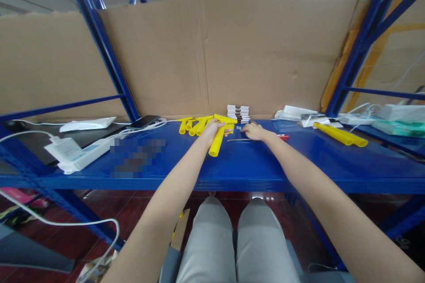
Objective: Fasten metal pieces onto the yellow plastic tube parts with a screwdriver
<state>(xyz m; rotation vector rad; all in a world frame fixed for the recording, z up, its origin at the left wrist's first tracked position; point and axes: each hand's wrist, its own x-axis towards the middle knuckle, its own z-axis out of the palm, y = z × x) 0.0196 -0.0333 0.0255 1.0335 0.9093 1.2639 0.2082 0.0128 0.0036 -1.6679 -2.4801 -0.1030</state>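
My left hand (214, 130) is closed around a yellow T-shaped plastic tool (216, 143), its thick hollow end tilted down toward me. Just right of it, my right hand (253, 131) rests low over the shelf with fingers curled together; whatever lies in its fingertips is too small to make out. Small silvery parts (238, 127) lie between the two hands. A screwdriver (283, 137) with a red handle lies beneath my right wrist, its thin shaft pointing left. Behind the hands stands a stack of small white boxes (237, 111). Several similar yellow pieces (195, 127) lie to the left.
Cardboard (265, 48) lines the back of the blue shelf (259, 163). At left are a white power strip (86, 155), cables and a black phone (145, 121). Two yellow tubes (338, 135) and white packets (295, 112) lie at right. Blue posts (109, 48) frame the sides.
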